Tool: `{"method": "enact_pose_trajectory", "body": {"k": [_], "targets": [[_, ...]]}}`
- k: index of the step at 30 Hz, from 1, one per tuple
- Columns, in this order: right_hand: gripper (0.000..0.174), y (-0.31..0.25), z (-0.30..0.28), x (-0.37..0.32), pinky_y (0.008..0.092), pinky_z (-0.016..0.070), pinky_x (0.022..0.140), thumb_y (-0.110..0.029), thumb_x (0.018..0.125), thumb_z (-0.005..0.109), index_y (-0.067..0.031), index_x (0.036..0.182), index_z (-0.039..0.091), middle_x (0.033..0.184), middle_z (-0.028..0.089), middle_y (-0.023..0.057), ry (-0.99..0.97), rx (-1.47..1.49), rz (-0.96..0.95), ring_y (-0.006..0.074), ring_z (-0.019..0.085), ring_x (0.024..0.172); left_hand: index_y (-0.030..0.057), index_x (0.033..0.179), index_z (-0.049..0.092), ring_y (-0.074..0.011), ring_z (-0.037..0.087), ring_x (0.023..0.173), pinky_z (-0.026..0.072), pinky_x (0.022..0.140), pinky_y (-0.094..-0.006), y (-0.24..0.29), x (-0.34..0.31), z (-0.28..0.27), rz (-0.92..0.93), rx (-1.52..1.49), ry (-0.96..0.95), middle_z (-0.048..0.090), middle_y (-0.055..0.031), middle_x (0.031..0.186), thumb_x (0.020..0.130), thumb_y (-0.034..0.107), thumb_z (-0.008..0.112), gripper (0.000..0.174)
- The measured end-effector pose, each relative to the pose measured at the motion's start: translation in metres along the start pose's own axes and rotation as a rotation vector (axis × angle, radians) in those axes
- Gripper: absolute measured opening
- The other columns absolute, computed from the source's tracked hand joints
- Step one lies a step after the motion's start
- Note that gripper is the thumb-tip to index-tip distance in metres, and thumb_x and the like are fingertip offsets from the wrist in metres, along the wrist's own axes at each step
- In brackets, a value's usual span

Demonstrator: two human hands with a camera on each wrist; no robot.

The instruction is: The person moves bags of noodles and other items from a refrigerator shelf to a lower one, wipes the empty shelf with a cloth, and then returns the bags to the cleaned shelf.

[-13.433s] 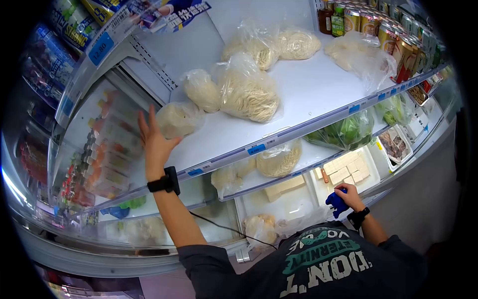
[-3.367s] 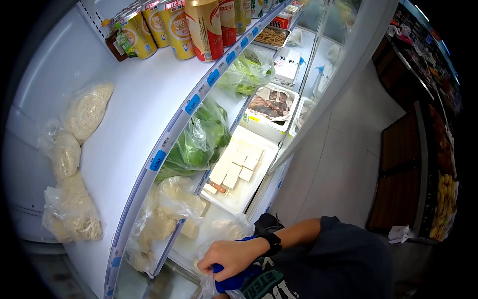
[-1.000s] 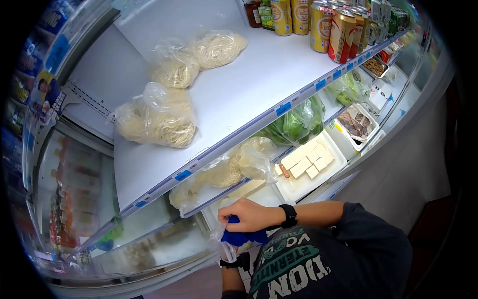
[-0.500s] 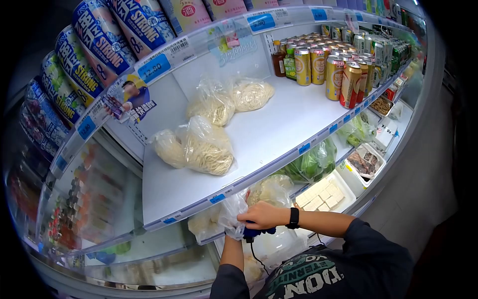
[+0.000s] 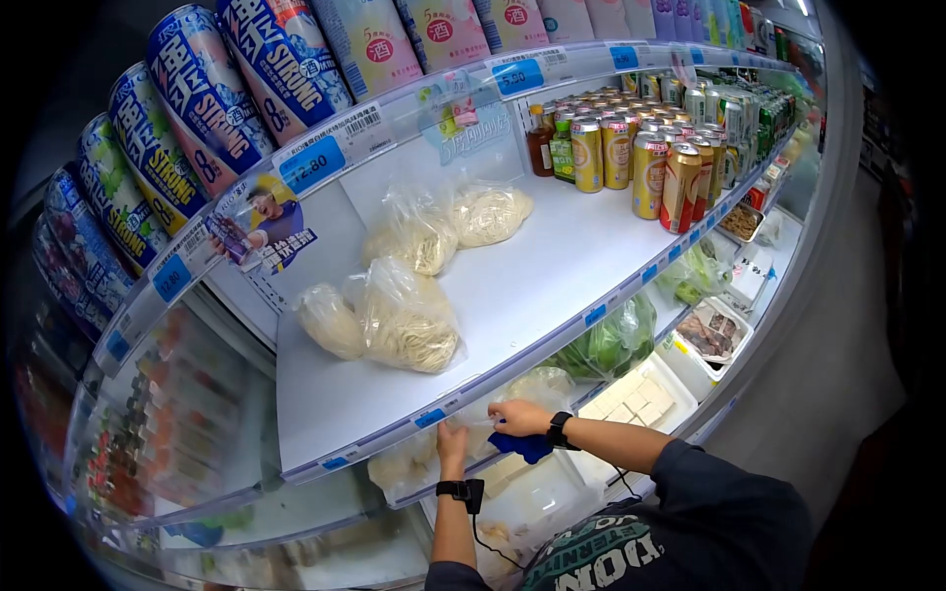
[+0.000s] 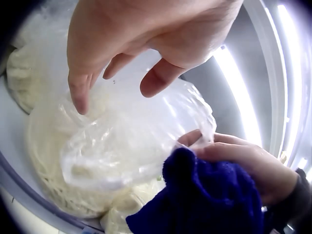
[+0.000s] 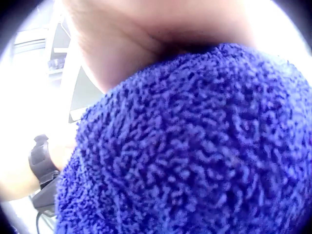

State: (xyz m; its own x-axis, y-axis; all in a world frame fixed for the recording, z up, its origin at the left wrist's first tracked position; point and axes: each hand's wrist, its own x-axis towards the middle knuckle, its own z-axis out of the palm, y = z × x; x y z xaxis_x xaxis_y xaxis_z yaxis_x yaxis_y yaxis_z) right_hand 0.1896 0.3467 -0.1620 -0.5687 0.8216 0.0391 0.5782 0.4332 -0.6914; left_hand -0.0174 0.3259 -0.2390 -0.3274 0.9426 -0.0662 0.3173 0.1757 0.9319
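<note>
In the head view, my left hand (image 5: pixel 452 443) and right hand (image 5: pixel 522 417) are close together at the shelf's front edge. The left wrist view shows my right hand (image 6: pixel 243 161) pinching the rim of a clear plastic bag (image 6: pixel 117 151) while gripping a fuzzy blue cloth (image 6: pixel 209 195). Over that bag hangs my left hand (image 6: pixel 146 29), its fingers loosely bent and its thumb apart from them. Bagged noodles (image 6: pixel 53 161) lie behind the clear bag. Blue cloth (image 7: pixel 195 146) fills most of the right wrist view, hiding the right fingertips.
Several bags of noodles (image 5: pixel 409 320) sit on the white shelf (image 5: pixel 532 295). Drink cans (image 5: pixel 680 187) crowd its right end. Below are bagged greens (image 5: pixel 611 340), a tofu tray (image 5: pixel 680 399) and more noodle bags (image 5: pixel 399 468). A price-tag rail (image 5: pixel 429 419) edges the shelf.
Since the oldest frame, the front-left bag and the bag by the cans have left the upper shelf. Over the last second both hands have risen from near the body to the shelf edge and parted slightly.
</note>
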Motion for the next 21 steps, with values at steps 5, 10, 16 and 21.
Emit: {"method": "enact_pose_trajectory", "body": {"k": [5,10,16,21], "targets": [[0.046,-0.03,-0.004,0.005,0.0441,0.0478,0.071,-0.021,0.074,0.059,-0.0075,0.116,0.049,0.082,0.062,0.0225,-0.128,-0.023,-0.014,0.039,0.06,0.079,0.0015,0.137,0.031,-0.0272,0.045,0.119,0.0423,0.092,-0.0357,0.02,-0.027,-0.018,0.167,0.149,-0.148,0.042,-0.0173,0.134,0.079,0.003,0.055,0.063],[0.066,-0.048,-0.035,-0.011,0.0442,0.0487,0.069,-0.019,0.072,0.057,-0.01,0.134,0.035,0.073,0.062,0.0219,-0.094,-0.006,-0.235,0.0385,0.06,0.073,-0.0002,0.125,0.047,-0.023,0.054,0.11,0.0451,0.089,-0.0323,0.136,-0.097,-0.068,0.106,-0.055,-0.435,0.052,-0.0135,0.124,0.085,0.006,0.055,0.042],[0.031,-0.117,-0.16,-0.058,0.0286,0.0483,0.077,-0.015,0.078,0.058,-0.0011,0.105,0.061,0.086,0.067,0.011,-0.428,0.367,-0.397,0.0179,0.065,0.081,-0.004,0.109,0.058,-0.0231,0.057,0.102,0.0462,0.083,-0.0324,0.26,-0.147,-0.153,0.539,-0.298,-0.35,0.059,-0.016,0.111,0.083,0.007,0.051,0.029],[0.018,-0.143,-0.269,-0.048,0.0265,0.046,0.081,-0.012,0.082,0.061,-0.0014,0.096,0.065,0.094,0.066,0.0077,0.0,0.358,-0.488,0.0143,0.061,0.087,-0.0047,0.102,0.057,-0.0218,0.055,0.101,0.0431,0.086,-0.0331,0.267,-0.084,-0.144,0.571,-0.293,0.098,0.059,-0.0144,0.107,0.08,0.007,0.052,0.025]]}}
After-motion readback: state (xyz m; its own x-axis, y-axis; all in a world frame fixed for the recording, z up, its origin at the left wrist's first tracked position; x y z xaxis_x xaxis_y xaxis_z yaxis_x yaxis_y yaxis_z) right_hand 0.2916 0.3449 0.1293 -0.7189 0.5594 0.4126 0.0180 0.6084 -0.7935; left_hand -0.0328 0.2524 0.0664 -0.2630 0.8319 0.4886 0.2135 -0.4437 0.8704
